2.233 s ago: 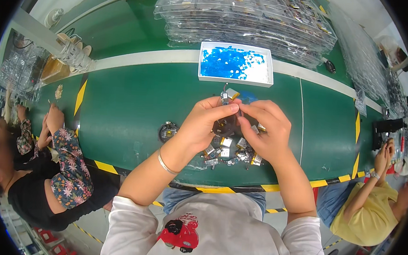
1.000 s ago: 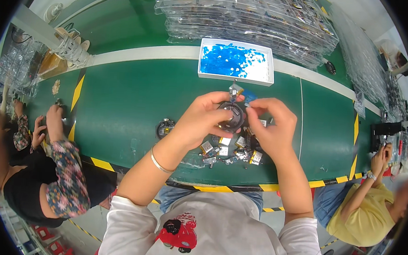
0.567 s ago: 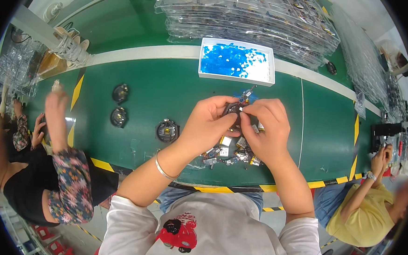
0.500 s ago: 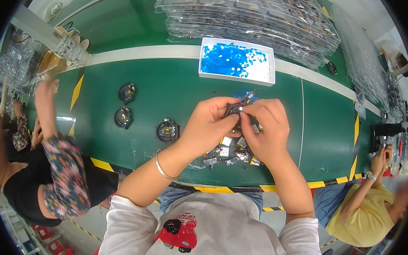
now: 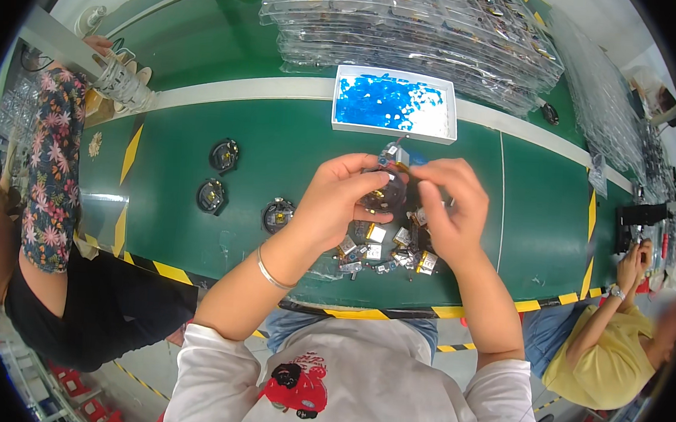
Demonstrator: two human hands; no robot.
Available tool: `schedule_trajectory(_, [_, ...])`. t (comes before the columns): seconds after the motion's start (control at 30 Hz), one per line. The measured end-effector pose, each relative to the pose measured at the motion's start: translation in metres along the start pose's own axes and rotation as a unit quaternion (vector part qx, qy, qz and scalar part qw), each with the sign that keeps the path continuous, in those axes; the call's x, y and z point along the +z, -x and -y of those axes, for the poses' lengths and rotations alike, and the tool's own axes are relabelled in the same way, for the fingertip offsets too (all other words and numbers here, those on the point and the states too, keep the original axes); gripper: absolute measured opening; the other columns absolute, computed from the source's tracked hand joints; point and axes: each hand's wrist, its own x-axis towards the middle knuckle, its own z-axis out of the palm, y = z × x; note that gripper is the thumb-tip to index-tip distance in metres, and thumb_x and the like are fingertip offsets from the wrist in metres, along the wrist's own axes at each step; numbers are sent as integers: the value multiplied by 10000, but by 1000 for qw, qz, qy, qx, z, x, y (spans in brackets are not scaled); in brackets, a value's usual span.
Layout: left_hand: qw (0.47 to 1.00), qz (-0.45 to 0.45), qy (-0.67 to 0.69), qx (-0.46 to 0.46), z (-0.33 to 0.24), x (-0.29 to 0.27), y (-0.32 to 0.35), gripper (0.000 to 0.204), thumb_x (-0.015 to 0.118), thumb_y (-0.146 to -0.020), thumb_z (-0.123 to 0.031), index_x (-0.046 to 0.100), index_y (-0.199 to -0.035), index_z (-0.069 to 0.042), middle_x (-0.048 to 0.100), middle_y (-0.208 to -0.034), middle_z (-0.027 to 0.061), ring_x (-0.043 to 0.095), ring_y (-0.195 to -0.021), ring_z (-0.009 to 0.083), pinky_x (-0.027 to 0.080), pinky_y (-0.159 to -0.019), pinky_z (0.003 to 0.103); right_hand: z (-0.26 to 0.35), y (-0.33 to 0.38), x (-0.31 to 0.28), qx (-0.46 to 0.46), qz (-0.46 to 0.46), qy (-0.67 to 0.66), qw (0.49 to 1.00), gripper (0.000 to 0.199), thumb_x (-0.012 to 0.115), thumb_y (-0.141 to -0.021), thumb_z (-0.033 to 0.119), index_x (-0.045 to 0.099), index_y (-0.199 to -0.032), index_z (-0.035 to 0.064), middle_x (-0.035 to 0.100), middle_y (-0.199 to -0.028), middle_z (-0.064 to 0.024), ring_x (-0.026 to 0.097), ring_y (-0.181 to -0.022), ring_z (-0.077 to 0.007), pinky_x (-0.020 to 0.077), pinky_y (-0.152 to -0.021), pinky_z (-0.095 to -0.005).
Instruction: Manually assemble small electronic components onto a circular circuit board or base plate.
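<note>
Head cam (L of 2), wide fisheye, looks down; hands (image 5: 337, 195) close, mid-pic, bench (image 5: 174, 232) around.

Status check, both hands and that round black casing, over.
Left hand gripping round black casing. Right hand close beside it, contact unclear. Loose parts scattered nearby on green tabletop.

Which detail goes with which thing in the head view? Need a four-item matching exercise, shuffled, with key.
Things:
1. Left hand
2. Silver battery packs
3. Shallow white box
4. Stack of clear plastic trays

Details:
A. In a loose cluster on the green worktop
B. On the far side of the white box from the person
C. Gripping a round black casing
D. Has blue pieces spread inside

Pairs: 1-C, 2-A, 3-D, 4-B
</note>
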Motion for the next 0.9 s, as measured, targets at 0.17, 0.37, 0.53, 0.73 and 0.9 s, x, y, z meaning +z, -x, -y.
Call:
schedule_trajectory(0.17, [1000,-3,-3,-7,1,-5,-3,155,562,-863,-80,601,-1005,-32,673,-938,92,665,-798,160,580,-611,311,-1,-1,-8,64,-12,-22,998,100,567,-842,-7,652,-892,-19,639,-887,-102,584,-842,-190,443,-738,-286])
schedule_trajectory(0.37, [1000,-11,-11,-14,1,-4,-5,110,556,-854,-66,593,-952,-32,676,-914,98,669,-745,168,564,-585,293,2,-2,-4,45,1,-4,999,87,586,-825,-2,661,-870,-9,646,-847,-98,594,-800,-195,449,-712,-289])
schedule_trajectory(0.53, [1000,-7,-27,-3,1,-6,-5,110,549,-848,-45,588,-947,-17,676,-898,108,666,-733,165,551,-563,274,3,-2,-3,65,19,-9,998,87,597,-814,-1,669,-864,1,652,-834,-99,597,-768,-199,453,-699,-294])
schedule_trajectory(0.73, [999,13,-28,7,4,-5,-6,107,548,-851,-45,586,-946,-13,676,-884,102,654,-697,148,544,-545,256,3,0,0,97,20,-31,995,153,611,-814,8,660,-959,8,627,-881,-78,590,-772,-158,459,-702,-273])
schedule_trajectory(0.9, [991,57,-121,25,9,-3,-7,234,548,-872,-75,575,-1083,23,644,-999,95,653,-783,146,546,-581,234,-3,-1,5,160,29,-94,982,155,635,-806,11,636,-961,20,592,-956,-58,577,-841,-139,459,-738,-261])
